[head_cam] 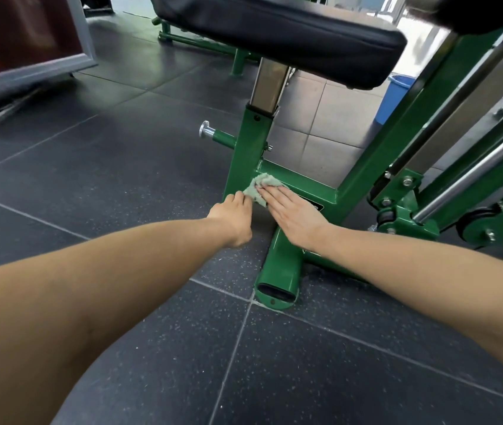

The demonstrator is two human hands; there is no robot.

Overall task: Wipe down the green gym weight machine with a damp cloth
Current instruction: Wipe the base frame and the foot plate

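While right hand (293, 213) presses cloth (261, 187) flat on green frame (305, 187), left hand (233, 214) pinches its edge. Risk: cloth bunches, leaving the corner weld unwiped.

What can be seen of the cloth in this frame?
The cloth is a small, pale green, soft-looking rag, crumpled into folds. It lies on the green machine's low base bar, beside the upright seat post. The right hand presses it flat with straight fingers; the left hand pinches its near edge. Dampness cannot be judged.

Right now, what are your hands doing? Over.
Right hand flat on cloth, pressing it on green base bar. Left hand pinching cloth's edge. Nothing in the way.
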